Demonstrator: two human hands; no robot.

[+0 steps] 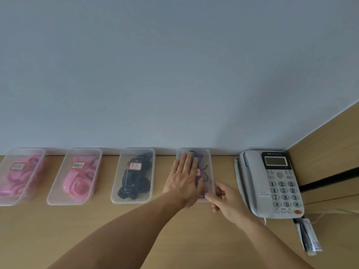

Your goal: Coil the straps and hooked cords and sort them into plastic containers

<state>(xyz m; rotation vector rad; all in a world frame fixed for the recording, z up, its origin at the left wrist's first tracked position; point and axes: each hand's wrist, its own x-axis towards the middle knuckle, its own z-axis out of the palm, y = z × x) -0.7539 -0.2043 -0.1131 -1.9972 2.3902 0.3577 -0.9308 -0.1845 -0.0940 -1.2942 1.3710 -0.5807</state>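
The left hand (184, 177) presses flat, fingers straight, on the clear lidded plastic container (209, 159) of dark hooked cords (204, 172), at 9 o'clock from the grey telephone (272, 183); the right hand (227, 200) pinches its 5 o'clock corner; uneven pressure might trap a cord.

Covered, blurred, cropped
The left hand (182, 179) hides much of the rightmost clear plastic container (208, 164) and its red-bordered label (198, 172); the sticker (17, 166) on the leftmost clear container (11, 199), itself edge-cropped, is blurred.

Grey push-button telephone (272, 183) on wooden desktop (136, 230) by pale wall (174, 74), clear packet (308, 237) just beside it
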